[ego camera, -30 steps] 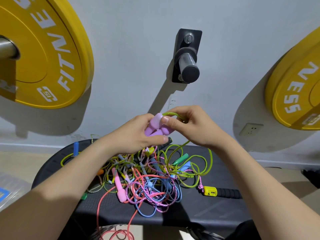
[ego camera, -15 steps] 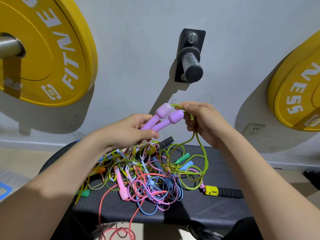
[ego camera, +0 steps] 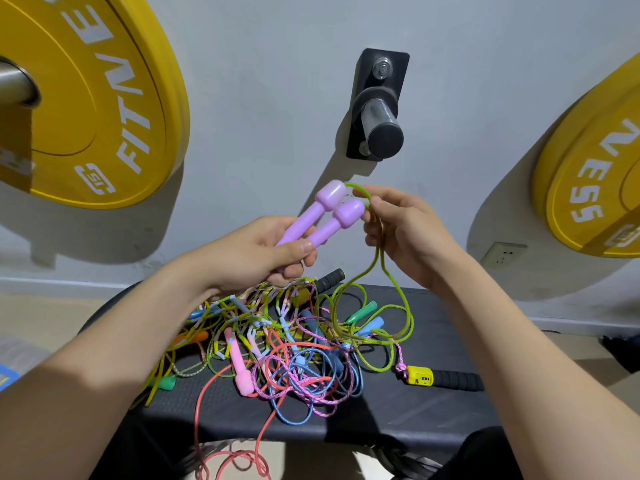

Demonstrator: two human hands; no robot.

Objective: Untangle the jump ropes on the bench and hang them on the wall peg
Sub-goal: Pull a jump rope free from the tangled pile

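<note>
My left hand (ego camera: 263, 251) grips two purple jump-rope handles (ego camera: 332, 213) side by side, their knobs pointing up and right. My right hand (ego camera: 401, 230) pinches the green cord (ego camera: 377, 258) just where it leaves the handles. The cord drops in two strands into a tangled pile of jump ropes (ego camera: 287, 344) on the black bench (ego camera: 398, 417). The black wall peg (ego camera: 379, 124) sticks out of the wall just above both hands, with nothing on it.
Yellow weight plates hang on the wall at left (ego camera: 86, 98) and right (ego camera: 595, 174). A yellow-and-black handle (ego camera: 440, 379) lies at the pile's right. A pink cord (ego camera: 225, 445) hangs off the bench's front edge. A wall socket (ego camera: 504, 254) sits at lower right.
Both hands have risen from the pile toward the peg. The purple handles now stick out upward from my left hand, and the green cord is drawn up taut.
</note>
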